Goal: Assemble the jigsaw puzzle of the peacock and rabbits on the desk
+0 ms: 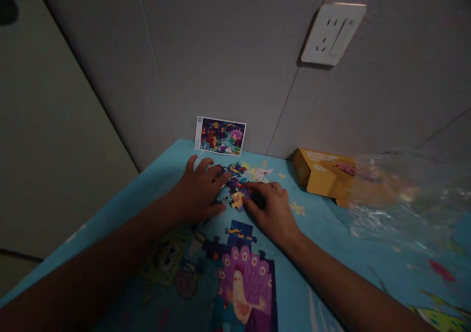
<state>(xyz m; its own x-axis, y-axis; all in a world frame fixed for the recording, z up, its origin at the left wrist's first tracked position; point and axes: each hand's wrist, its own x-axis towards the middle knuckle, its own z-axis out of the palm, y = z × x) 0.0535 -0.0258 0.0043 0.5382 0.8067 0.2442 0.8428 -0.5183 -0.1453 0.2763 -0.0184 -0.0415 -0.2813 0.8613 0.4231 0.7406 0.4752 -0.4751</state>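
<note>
My left hand (200, 190) lies over the left side of a heap of loose puzzle pieces (235, 169), fingers spread, with nothing gripped. From the right, my right hand (272, 211) reaches in with thumb and index finger bent around a puzzle piece (237, 200) with orange-yellow colouring at the heap's near edge. The other right fingers are curled under and partly hidden. Nearer to me lies a joined section of puzzle (245, 283) showing a purple creature with many eyes; blue pieces with a coloured streak join its top.
A picture card (221, 136) leans against the wall behind the heap. To the right are an orange box (320, 172) and a crumpled clear plastic bag (401, 204). A blue cartoon-print cloth (324, 268) covers the table. A socket plate (334, 35) is on the wall.
</note>
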